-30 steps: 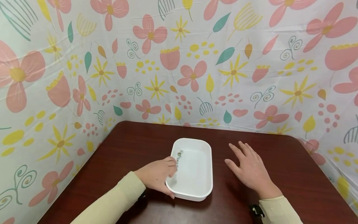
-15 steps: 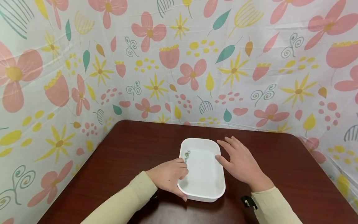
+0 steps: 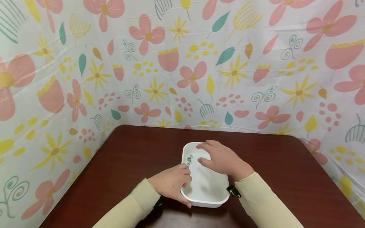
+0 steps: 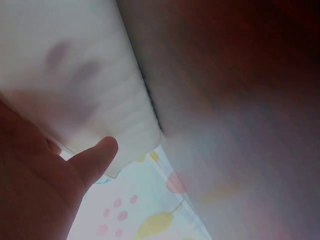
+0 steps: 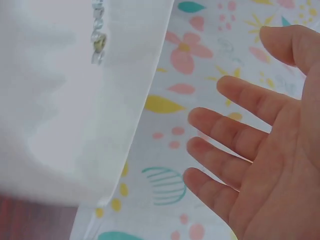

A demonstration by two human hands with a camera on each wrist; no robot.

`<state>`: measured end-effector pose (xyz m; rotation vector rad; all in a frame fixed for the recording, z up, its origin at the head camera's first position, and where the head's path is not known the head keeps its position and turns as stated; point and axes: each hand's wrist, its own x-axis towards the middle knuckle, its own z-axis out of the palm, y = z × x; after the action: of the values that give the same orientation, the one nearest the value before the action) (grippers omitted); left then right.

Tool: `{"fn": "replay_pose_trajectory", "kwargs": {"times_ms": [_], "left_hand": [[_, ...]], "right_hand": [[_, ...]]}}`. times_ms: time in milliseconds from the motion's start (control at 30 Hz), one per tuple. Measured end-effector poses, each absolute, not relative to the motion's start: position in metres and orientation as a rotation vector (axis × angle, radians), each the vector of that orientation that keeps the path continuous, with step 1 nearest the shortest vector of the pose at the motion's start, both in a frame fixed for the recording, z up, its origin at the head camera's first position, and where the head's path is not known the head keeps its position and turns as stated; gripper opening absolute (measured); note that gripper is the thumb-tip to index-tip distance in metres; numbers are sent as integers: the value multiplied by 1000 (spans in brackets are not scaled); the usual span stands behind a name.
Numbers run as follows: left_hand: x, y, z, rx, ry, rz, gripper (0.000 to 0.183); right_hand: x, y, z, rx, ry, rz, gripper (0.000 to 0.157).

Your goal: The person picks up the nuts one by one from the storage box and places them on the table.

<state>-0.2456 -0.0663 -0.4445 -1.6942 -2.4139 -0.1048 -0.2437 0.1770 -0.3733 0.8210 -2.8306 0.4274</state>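
Note:
A white rectangular tray [image 3: 209, 190] sits on the table. My left hand [image 3: 172, 182] grips its left side near the front corner, fingers over the rim and thumb outside. In the left wrist view, that thumb [image 4: 100, 155] lies against the tray's wall [image 4: 120, 65]. Along the tray's left inner side runs a row of small shiny pieces [image 3: 189, 159], partly hidden by my left fingers. The right wrist view shows them as clear or silvery pieces [image 5: 98, 30] with one yellowish piece. Above the tray hovers my right hand [image 3: 220, 158], fingers spread loosely, holding nothing.
The dark reddish-brown table [image 3: 142, 148] extends around the tray. A white cloth [image 3: 182, 79] with a flower print hangs behind the table and along its left side. A dark strap [image 3: 233, 191] is on my right wrist.
The tray and my left hand gripping it shifted right, then stayed put. My right hand moved left from the bare table to above the tray.

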Motion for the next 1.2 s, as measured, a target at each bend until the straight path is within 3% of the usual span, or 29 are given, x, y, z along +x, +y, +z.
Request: {"fn": "replay_pose_trajectory", "kwargs": {"times_ms": [333,733,1200], "left_hand": [[-244,-65,-444,-1695,-2410,-128,65],[-246,-62,-447,-1698,-2378,-123,65],[-247,-65,-449,-1689,-2369,-113,64]], "right_hand": [[-264,150,-370,932,-2909,381,38],[-297,139,-399,744,-3177,292,41],[-304,131,-425,737,-3164,273,38]]}}
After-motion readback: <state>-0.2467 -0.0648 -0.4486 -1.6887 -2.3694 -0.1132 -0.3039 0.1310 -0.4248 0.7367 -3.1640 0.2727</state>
